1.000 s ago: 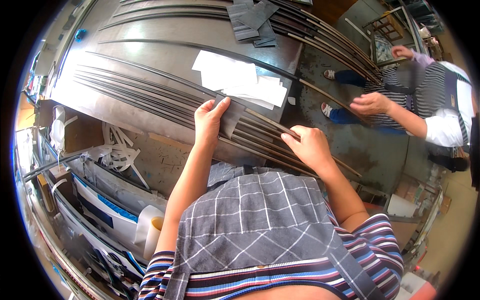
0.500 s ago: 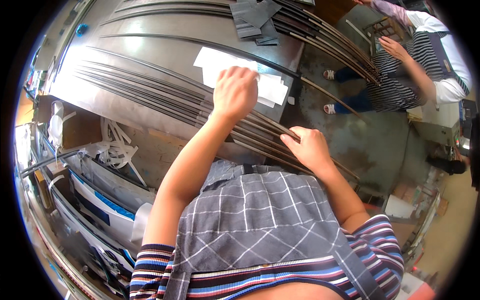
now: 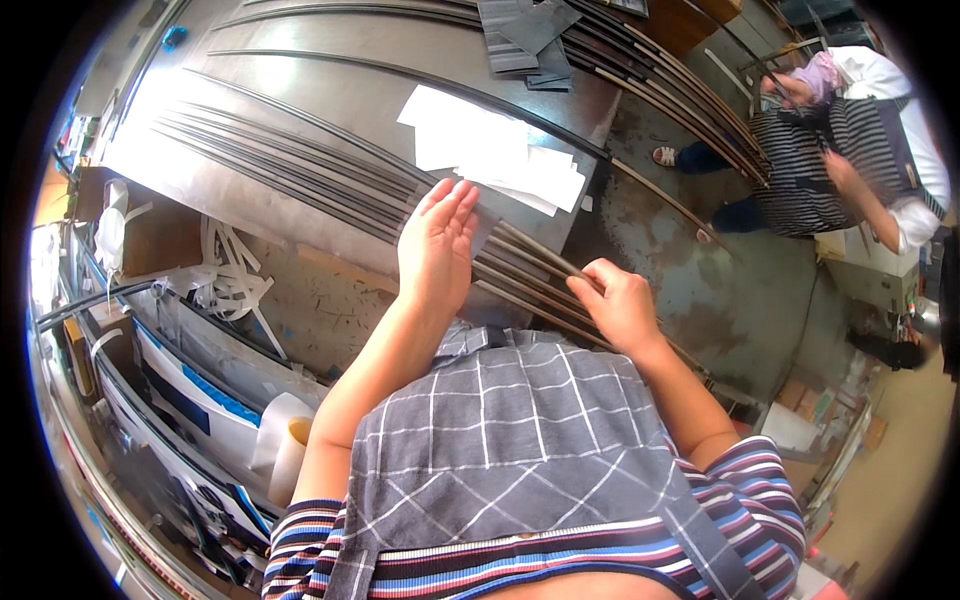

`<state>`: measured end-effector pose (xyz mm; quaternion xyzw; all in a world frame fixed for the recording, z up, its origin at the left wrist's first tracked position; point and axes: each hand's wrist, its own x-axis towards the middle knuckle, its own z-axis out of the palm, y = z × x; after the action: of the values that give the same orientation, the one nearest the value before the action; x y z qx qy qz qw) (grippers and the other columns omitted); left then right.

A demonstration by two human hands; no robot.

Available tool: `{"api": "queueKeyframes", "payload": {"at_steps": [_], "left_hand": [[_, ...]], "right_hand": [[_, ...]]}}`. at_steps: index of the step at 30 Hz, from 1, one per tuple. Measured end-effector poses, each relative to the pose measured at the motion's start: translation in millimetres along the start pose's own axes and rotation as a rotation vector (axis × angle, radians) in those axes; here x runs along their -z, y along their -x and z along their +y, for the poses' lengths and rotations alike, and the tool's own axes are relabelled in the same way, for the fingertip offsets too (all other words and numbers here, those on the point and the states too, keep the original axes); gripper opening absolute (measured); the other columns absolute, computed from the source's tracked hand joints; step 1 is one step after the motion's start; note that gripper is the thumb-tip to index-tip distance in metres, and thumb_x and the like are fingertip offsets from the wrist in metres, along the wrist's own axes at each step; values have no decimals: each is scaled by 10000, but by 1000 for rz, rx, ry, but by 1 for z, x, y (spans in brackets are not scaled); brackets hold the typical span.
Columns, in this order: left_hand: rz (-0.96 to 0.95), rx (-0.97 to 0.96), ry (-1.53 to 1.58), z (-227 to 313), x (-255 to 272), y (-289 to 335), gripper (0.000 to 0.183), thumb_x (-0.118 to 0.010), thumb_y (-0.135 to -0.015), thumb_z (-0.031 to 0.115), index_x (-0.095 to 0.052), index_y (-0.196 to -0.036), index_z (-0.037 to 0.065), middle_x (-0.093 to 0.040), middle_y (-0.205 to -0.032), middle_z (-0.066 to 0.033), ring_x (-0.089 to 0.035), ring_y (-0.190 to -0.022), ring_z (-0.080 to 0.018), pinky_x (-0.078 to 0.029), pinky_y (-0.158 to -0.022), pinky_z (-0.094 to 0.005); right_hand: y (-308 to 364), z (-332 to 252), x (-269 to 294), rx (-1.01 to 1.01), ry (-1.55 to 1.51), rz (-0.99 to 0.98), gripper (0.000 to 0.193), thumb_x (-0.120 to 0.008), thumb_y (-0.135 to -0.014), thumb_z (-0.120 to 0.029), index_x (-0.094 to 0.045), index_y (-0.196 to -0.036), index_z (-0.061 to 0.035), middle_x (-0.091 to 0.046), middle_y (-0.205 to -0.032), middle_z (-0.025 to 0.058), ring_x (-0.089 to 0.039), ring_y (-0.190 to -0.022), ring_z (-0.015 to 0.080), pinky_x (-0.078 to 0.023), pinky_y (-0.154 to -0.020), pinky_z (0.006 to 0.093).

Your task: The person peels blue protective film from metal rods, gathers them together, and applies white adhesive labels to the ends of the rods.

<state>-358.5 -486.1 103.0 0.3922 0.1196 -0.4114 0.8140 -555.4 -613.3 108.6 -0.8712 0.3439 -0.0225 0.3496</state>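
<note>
Long thin dark rods (image 3: 290, 163) lie side by side across a metal table (image 3: 330, 90), their brownish ends reaching past its right edge. My left hand (image 3: 437, 245) is over these rods with its palm turned up and fingers stretched out, holding nothing. Under it a translucent patch (image 3: 483, 225) shows on the rods. Further right, my right hand (image 3: 617, 303) pinches one of the rods near its end between thumb and fingers; whether it grips more than one is hidden. White paper sheets (image 3: 455, 135) lie loosely stacked just beyond my left hand.
Dark grey sheets (image 3: 520, 50) rest on more rods at the table's far side. A co-worker in a striped apron (image 3: 800, 150) stands at the right, handling a dark strip. Left of me are white strips (image 3: 230, 280) and a bin of rolls (image 3: 200, 390).
My left hand has come back toward me from the white papers and gone from closed to open, palm up. My right hand stays nearly in place. The co-worker's arms have moved.
</note>
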Motion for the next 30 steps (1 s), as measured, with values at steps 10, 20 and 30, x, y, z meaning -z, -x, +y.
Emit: {"api": "queueKeyframes", "payload": {"at_steps": [10, 20, 30], "left_hand": [[75, 164, 44, -3, 16, 11, 303, -493, -959, 180, -477, -1208, 8, -532, -1258, -109, -484, -1195, -249, -355, -1025, -392], [-57, 47, 67, -18, 48, 0, 161, -536, -951, 138, -550, -1080, 43, -644, -1046, -75, -632, -956, -189, -504, -863, -328], [-233, 69, 165, -17, 71, -8, 154, -565, -931, 103, -575, -1079, 61, -658, -1053, -47, -644, -919, -145, -525, -803, -293]], "right_hand": [[13, -10, -14, 53, 48, 108, 224, -677, -833, -260, -601, -849, -50, -632, -654, 135, -634, -606, 318, -487, -562, 394], [2, -19, 17, -405, -644, -617, 349, -511, -966, -313, -621, -857, -1, -548, -569, 25, -454, -414, 56, -357, -388, 189], [7, -6, 7, -476, -832, -825, 304, -538, -958, -280, -646, -912, 0, -585, -671, -11, -458, -546, 26, -352, -495, 174]]}}
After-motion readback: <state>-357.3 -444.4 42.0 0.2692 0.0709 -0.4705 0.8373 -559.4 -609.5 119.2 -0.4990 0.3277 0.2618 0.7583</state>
